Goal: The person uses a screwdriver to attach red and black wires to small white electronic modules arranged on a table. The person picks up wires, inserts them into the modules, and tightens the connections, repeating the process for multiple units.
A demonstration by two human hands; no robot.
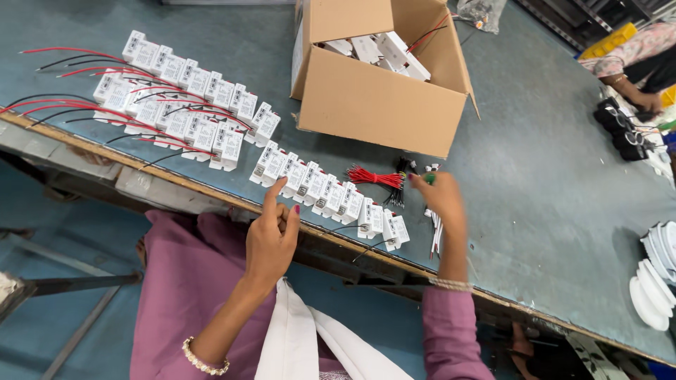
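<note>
My left hand [270,236] hovers at the table's near edge with its forefinger raised toward a row of small white rectangular modules [320,191]; it holds nothing. My right hand [441,199] reaches over the table with fingertips pinched on a small green piece beside a bundle of red and black wires [379,179]. A few thin white wires [435,231] lie just under that hand. Further left, more white modules [184,105] with red and black leads lie in rows.
An open cardboard box [380,98] holding more white modules stands behind the wire bundle. Another person's arm [630,70] works at the far right near black parts [621,130]. White round discs [653,278] are stacked at the right edge.
</note>
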